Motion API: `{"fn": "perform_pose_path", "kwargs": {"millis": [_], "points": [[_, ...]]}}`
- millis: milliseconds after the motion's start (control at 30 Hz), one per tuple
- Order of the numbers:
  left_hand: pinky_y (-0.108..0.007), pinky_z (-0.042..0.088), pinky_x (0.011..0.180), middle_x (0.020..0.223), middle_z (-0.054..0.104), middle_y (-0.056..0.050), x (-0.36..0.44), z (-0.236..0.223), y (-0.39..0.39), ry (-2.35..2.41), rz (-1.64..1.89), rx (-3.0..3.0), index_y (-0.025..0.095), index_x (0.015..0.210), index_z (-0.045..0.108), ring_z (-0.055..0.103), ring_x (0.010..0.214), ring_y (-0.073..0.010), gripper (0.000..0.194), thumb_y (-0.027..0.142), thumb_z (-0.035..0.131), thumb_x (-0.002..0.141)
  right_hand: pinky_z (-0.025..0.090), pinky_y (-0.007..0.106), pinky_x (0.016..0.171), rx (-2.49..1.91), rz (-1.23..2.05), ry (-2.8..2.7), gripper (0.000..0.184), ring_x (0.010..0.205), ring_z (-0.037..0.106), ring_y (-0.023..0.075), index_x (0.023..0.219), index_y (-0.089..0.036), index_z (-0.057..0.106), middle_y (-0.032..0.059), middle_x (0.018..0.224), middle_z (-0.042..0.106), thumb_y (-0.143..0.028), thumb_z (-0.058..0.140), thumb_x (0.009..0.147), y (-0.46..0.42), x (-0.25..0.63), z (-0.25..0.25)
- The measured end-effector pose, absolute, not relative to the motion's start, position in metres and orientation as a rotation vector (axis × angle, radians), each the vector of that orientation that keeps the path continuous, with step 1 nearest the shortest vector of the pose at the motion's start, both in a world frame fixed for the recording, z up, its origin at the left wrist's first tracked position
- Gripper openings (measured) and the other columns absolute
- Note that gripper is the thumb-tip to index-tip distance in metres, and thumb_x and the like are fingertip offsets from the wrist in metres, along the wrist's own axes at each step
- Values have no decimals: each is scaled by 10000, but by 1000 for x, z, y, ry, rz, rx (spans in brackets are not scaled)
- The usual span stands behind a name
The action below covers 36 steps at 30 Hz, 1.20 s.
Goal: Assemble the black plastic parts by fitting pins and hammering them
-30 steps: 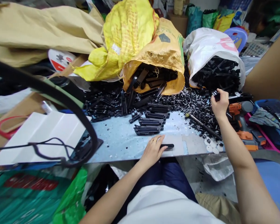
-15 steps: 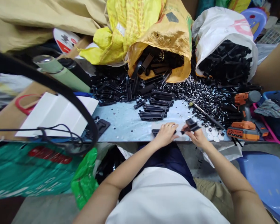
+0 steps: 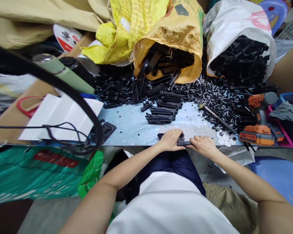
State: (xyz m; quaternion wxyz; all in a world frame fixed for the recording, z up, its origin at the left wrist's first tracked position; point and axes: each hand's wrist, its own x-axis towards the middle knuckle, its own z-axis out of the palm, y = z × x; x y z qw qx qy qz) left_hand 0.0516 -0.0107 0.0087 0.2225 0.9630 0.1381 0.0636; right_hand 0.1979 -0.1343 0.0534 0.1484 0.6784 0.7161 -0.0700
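Note:
Both hands meet at the near edge of the pale blue table point(image 3: 132, 126). My left hand point(image 3: 170, 140) lies curled over a long black plastic part point(image 3: 162, 136) and holds it against the tabletop. My right hand point(image 3: 203, 145) grips the right end of the same part, fingers closed on it. Just beyond them lies a small stack of finished black parts point(image 3: 161, 115).
A yellow woven sack point(image 3: 183, 39) and a white bag point(image 3: 236, 29) spill black parts at the back. Small black screws point(image 3: 210, 96) cover the right side, with a screwdriver point(image 3: 217, 118) and an orange cordless drill point(image 3: 257, 125). A white folded sheet point(image 3: 58, 115) and black cable point(image 3: 63, 94) lie left.
My right hand came back from the pile at the far right with a black piece and now presses it against the part under my left hand. The view tilted down.

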Motion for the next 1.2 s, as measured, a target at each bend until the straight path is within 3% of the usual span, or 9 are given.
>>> {"fn": "perform_pose_path", "kwargs": {"millis": [333, 600, 700, 800, 933, 1067, 1200], "points": [[-305, 477, 676, 858, 617, -57, 45, -7, -10, 391, 496, 2641, 180, 930, 509, 617, 792, -205, 377, 508, 565, 752, 272, 278, 601, 1830, -98, 2130, 290, 797, 570, 192, 971, -173, 566, 92, 862, 615, -361, 349, 929, -120, 194, 80], [-309, 476, 701, 873, 632, -66, 54, 2, -15, 467, 203, 2662, 172, 931, 529, 612, 835, -219, 390, 508, 596, 743, 262, 270, 594, 1901, -31, 2189, 356, 716, 549, 168, 903, -178, 586, 66, 793, 608, -443, 349, 914, -123, 215, 53], [-330, 469, 777, 971, 627, -93, 77, 9, -13, 385, 93, 2668, 157, 1044, 512, 587, 933, -234, 451, 514, 561, 773, 268, 268, 590, 1968, 75, 2300, 376, 694, 526, 158, 833, -170, 591, 56, 743, 593, -459, 361, 904, -135, 232, 26], [-335, 421, 893, 1131, 578, -118, 125, 18, 8, 493, 143, 2663, 143, 1177, 451, 525, 1075, -222, 358, 347, 447, 882, 288, 268, 602, 2031, 195, 2421, 393, 692, 507, 157, 782, -160, 588, 57, 723, 583, -458, 362, 903, -146, 245, 6], [-319, 430, 875, 1145, 558, -169, 199, 26, 49, 936, 127, 2611, 82, 1192, 447, 546, 1053, -217, 319, 111, 339, 893, 324, 271, 623, 2116, 224, 2498, 385, 692, 500, 162, 771, -162, 590, 51, 711, 588, -453, 373, 899, -155, 243, 0], [-330, 478, 770, 1133, 549, -210, 239, 24, 70, 1036, 140, 2685, 70, 1149, 489, 568, 1016, -252, 337, 31, 306, 869, 372, 279, 667, 2233, 186, 2514, 352, 763, 528, 174, 885, -170, 604, 68, 827, 625, -432, 370, 905, -145, 247, 12], [-315, 480, 761, 1014, 596, -203, 244, 18, 71, 957, 146, 2732, 43, 1021, 556, 596, 950, -234, 291, 14, 313, 864, 408, 309, 767, 2537, 178, 2275, 296, 864, 539, 199, 937, -172, 609, 98, 920, 628, -340, 366, 914, -100, 288, 34]]}}
